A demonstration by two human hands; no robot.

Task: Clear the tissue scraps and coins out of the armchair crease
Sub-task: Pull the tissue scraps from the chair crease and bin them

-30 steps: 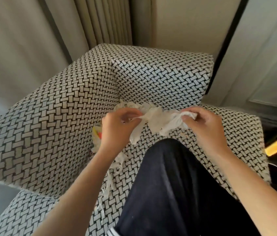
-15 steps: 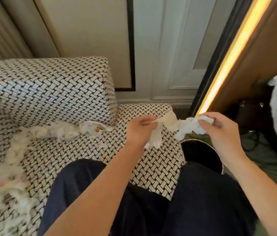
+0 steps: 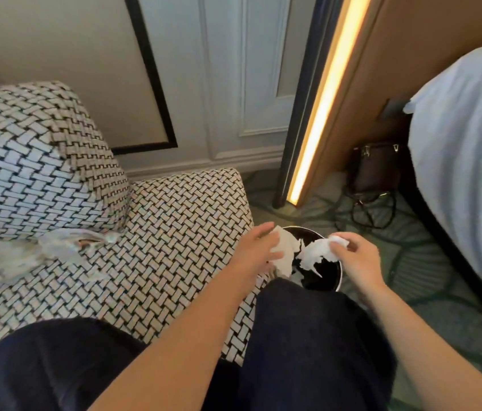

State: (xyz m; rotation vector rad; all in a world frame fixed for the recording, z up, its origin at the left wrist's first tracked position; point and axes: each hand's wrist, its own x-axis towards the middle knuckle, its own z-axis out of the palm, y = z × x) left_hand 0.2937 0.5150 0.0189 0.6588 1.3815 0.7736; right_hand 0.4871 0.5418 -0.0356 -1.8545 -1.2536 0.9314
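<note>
At lower centre, over the black bin (image 3: 327, 280), the left hand (image 3: 259, 247) grips a tissue scrap (image 3: 285, 252); the right hand (image 3: 358, 258) pinches another scrap (image 3: 318, 253). More scraps (image 3: 56, 247) lie in the armchair (image 3: 174, 232) crease, middle left.

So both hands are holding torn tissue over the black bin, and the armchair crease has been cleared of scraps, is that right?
Not quite: the head view shows tissue scraps lying in the armchair crease, so it is not cleared. The left hand and right hand do hold torn tissue over the black bin.
</note>
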